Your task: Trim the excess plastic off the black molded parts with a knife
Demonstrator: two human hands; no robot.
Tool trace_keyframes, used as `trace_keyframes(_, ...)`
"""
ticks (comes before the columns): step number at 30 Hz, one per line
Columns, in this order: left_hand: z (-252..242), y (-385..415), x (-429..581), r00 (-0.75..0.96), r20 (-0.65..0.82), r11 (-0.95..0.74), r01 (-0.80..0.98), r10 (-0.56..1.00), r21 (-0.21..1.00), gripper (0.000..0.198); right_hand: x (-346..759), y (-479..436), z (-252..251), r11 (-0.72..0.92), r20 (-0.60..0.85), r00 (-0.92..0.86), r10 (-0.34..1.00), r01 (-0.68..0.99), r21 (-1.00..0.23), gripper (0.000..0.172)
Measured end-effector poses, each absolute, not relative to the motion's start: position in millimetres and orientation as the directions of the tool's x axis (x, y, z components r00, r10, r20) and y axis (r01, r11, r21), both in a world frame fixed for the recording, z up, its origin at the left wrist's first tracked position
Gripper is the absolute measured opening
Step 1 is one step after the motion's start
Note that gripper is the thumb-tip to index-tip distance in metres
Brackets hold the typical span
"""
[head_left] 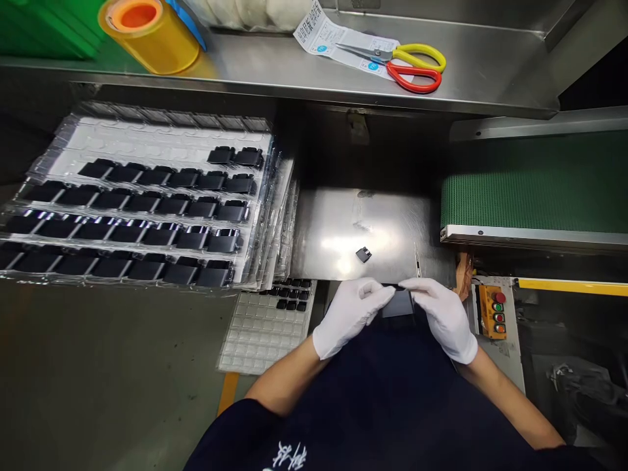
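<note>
Two gloved hands, the left hand and the right hand, grip a dark flat component at the edge of a stainless steel bench, where one black part lies, beside stacked plastic trays and a green conveyor belt.

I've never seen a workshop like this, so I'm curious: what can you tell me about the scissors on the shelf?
The scissors have steel blades, nearly closed and pointing left, and two plastic loop handles, one yellow and one red. They lie flat on the stainless steel shelf, with the blades resting across a printed paper sheet.
</note>
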State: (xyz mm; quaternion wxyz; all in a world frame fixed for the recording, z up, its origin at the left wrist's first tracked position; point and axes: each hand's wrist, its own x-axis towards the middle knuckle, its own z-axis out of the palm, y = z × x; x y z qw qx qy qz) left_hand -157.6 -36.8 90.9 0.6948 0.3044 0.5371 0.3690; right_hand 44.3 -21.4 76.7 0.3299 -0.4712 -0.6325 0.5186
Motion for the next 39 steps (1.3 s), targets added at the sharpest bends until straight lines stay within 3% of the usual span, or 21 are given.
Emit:
trace_keyframes(4,83.2,-36.6,-157.9,0.214,-0.527,0.568,-0.255,0.822,0.783,0.051,44.0,-17.9,68.8,0.447,0.299,-0.482,0.823,0.226,-0.866,0.048)
trace_keyframes(7,78.0,-36.6,-158.0,0.325,-0.523,0.612,-0.312,0.788,0.727,0.053,43.5,-14.2,69.4,0.554,0.380,-0.563,0.734,0.171,-0.815,0.048)
trace_keyframes(9,77.6,-36.9,-158.8,0.354,-0.481,0.583,-0.289,0.802,0.759,0.048,44.4,-14.3,71.9,0.507,0.345,-0.520,0.782,0.208,-0.836,0.044)
trace_keyframes(12,81.3,-37.7,-159.7,0.254,-0.384,0.406,-0.036,0.887,0.913,0.017,46.6,-17.2,75.7,0.305,0.169,-0.399,0.901,0.305,-0.902,0.031)
trace_keyframes(15,84.7,-38.2,-158.5,0.187,-0.227,0.161,0.312,0.956,0.936,0.013,46.3,-19.5,77.1,0.064,-0.068,-0.355,0.932,0.346,-0.936,0.043)
trace_keyframes(18,85.2,-37.3,-156.5,0.242,-0.242,0.131,0.397,0.940,0.908,0.013,42.5,-19.9,77.0,-0.039,-0.189,-0.391,0.901,0.359,-0.932,0.054)
trace_keyframes(22,89.4,-34.3,-154.8,0.346,-0.384,0.323,0.222,0.856,0.920,0.006,38.9,-19.0,79.1,-0.123,-0.223,-0.468,0.855,0.235,-0.964,0.063)
trace_keyframes(27,95.5,-32.7,-151.9,0.464,-0.512,0.605,-0.066,0.723,0.794,0.014,39.4,-15.9,86.9,-0.218,-0.224,-0.537,0.813,0.076,-0.973,0.064)
trace_keyframes(32,78.7,-35.4,-147.8,0.577,-0.435,0.686,-0.336,0.692,0.645,0.024,34.9,-15.1,92.8,-0.292,-0.246,-0.580,0.777,0.014,-0.956,0.052)
trace_keyframes(36,64.9,-37.6,-145.1,0.620,-0.410,0.720,-0.405,0.669,0.563,0.018,32.7,-18.6,92.2,-0.264,-0.254,-0.556,0.791,0.065,-0.962,0.045)
trace_keyframes(39,60.4,-38.7,-144.4,0.592,-0.462,0.742,-0.416,0.660,0.526,0.023,32.8,-18.9,93.7,-0.181,-0.202,-0.552,0.809,0.094,-0.979,0.038)
